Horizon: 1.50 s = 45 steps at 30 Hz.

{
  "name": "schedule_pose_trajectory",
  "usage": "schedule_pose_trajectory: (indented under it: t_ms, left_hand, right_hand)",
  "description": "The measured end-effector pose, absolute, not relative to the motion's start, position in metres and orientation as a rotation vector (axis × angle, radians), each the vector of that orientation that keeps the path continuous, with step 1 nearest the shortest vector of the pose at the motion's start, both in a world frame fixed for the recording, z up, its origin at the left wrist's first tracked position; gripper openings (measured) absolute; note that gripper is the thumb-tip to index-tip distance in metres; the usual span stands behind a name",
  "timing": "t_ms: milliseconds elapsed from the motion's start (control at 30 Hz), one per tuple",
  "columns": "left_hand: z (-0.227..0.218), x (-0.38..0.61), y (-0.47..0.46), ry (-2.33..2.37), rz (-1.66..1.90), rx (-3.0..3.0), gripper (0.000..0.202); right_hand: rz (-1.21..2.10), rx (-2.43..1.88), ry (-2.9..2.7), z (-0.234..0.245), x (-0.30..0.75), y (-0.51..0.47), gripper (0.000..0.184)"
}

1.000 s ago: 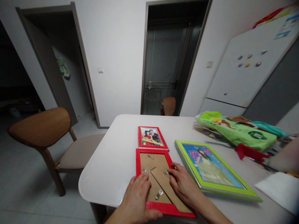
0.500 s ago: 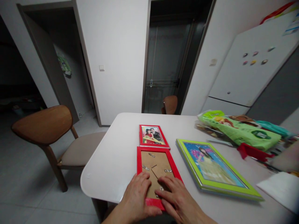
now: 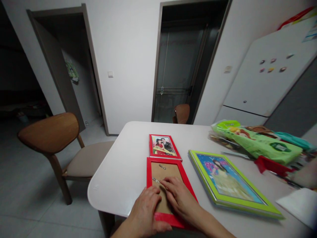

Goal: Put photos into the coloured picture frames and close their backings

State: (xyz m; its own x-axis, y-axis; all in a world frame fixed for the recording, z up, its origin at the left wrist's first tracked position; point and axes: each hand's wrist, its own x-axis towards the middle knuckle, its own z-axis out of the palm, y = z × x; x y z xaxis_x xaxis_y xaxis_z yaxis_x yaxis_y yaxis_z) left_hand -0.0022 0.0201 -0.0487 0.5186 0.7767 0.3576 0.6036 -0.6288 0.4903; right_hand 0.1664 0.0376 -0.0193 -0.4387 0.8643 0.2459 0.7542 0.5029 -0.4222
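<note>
A red picture frame [image 3: 150,172] lies face down near the table's front edge, its brown backing board [image 3: 170,170] showing. My left hand [image 3: 147,206] grips its near left corner, fingers together on the back and thumb at the near edge. My right hand [image 3: 182,196] reaches across the backing with its fingers drawn together, the tips at a small metal clip [image 3: 155,180] on the left side. Another metal piece [image 3: 162,167] shows at the far end. My right hand covers the rest of the backing. Just beyond, a second red frame [image 3: 163,146] lies face up with a photo of two people.
A green picture frame [image 3: 230,180] lies face up on the right. Behind it are a green plastic package [image 3: 262,140], a red object [image 3: 273,166] and white paper [image 3: 299,205]. A wooden chair [image 3: 49,134] stands left of the white table [image 3: 119,172].
My right hand has moved from the near right part of the backing up and left to the left metal clip. My left hand stays at the near corner. The view has shifted slightly.
</note>
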Motion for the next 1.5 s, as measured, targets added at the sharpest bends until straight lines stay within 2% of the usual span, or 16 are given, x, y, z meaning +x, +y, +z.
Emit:
schedule_pose_trajectory:
  t_ms: [233, 400, 533, 833, 967, 1133, 1300, 1500]
  left_hand:
    - [-0.046, -0.002, 0.022, 1.087, 0.834, 2.452, 0.059]
    - [-0.051, -0.004, 0.023, 1.089, 0.862, 2.466, 0.061]
    - [-0.056, -0.005, 0.022, 1.097, 0.87, 2.494, 0.061]
    - [-0.065, -0.004, 0.02, 1.155, 0.845, 2.485, 0.046]
    - [-0.066, -0.005, 0.02, 1.161, 0.867, 2.44, 0.048]
    - [-0.058, -0.005, 0.019, 1.176, 0.779, 2.448, 0.05]
    - [-0.06, -0.003, 0.02, 1.174, 0.756, 2.47, 0.049]
    - [-0.05, -0.005, 0.022, 1.213, 0.65, 2.573, 0.047]
  right_hand:
    - [0.225, -1.388, -2.436, -0.02, 0.142, 0.061, 0.021]
    - [0.234, -1.347, -2.42, -0.023, 0.147, 0.06, 0.022]
    - [0.224, -1.542, -2.236, -0.024, 0.158, 0.082, 0.028]
    - [0.16, -1.898, -1.991, -0.032, 0.166, 0.135, 0.024]
    - [0.188, -1.886, -1.99, -0.028, 0.167, 0.132, 0.028]
    - [0.288, -1.769, -2.081, -0.024, 0.168, 0.123, 0.02]
    - [0.265, -1.917, -1.959, -0.029, 0.165, 0.131, 0.026]
    - [0.247, -2.019, -1.833, -0.032, 0.163, 0.142, 0.021]
